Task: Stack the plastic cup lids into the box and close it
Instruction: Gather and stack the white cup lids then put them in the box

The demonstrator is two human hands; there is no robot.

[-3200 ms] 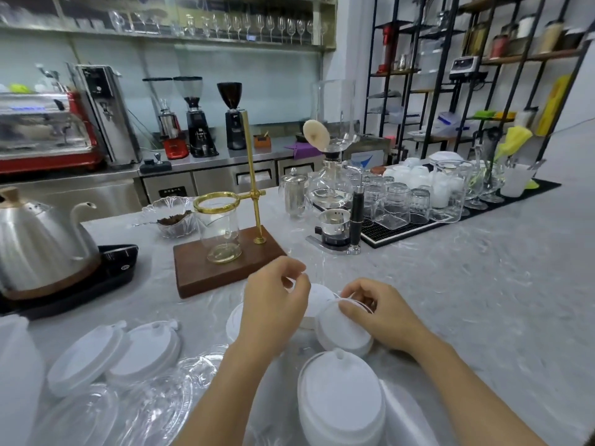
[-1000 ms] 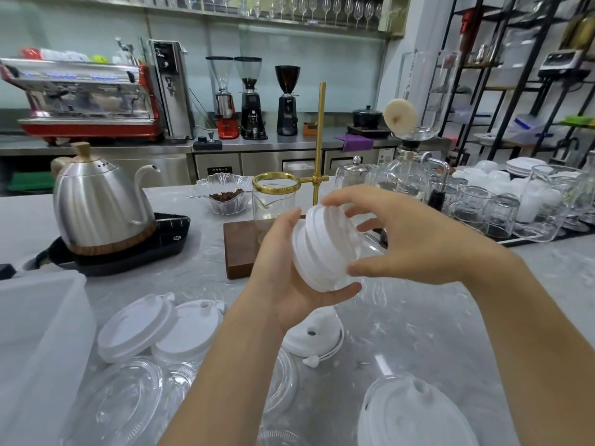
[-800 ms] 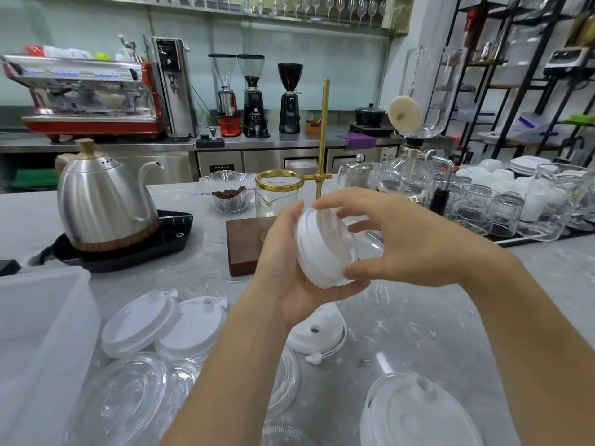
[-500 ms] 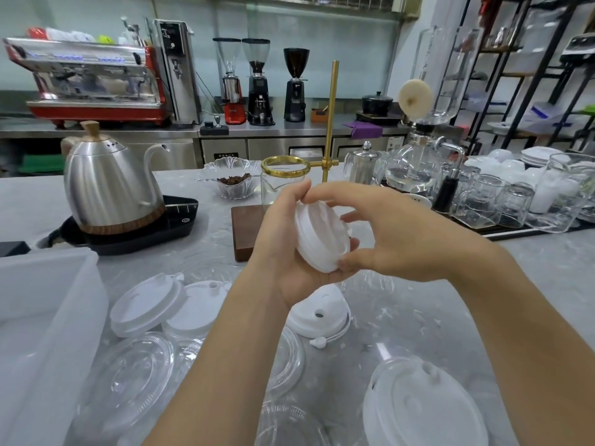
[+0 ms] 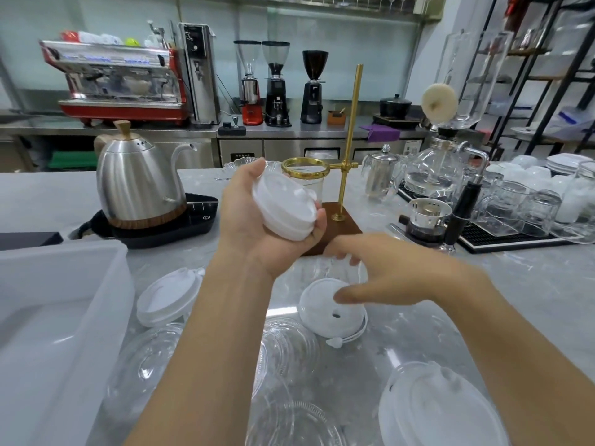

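Observation:
My left hand (image 5: 254,220) is raised above the counter, shut on a small stack of white lids (image 5: 283,207). My right hand (image 5: 383,275) hovers low over a single white lid (image 5: 331,317) on the counter, fingers spread, thumb over its top; whether it touches is unclear. A translucent white box (image 5: 80,304) stands open at the left. Beside it lies another white lid stack (image 5: 167,294). Several clear dome lids (image 5: 289,349) lie in front of me. A larger white lid stack (image 5: 431,410) sits at the bottom right.
A steel kettle (image 5: 138,185) on a black base stands behind the box. A wooden drip stand with a brass pole (image 5: 347,149) and glass beaker stands behind my hands. Glasses on a black mat (image 5: 515,239) and a siphon brewer (image 5: 431,169) fill the right side.
My right hand has let go of the held stack and dropped to the single white lid on the counter. My left hand keeps the stack, tilted upward.

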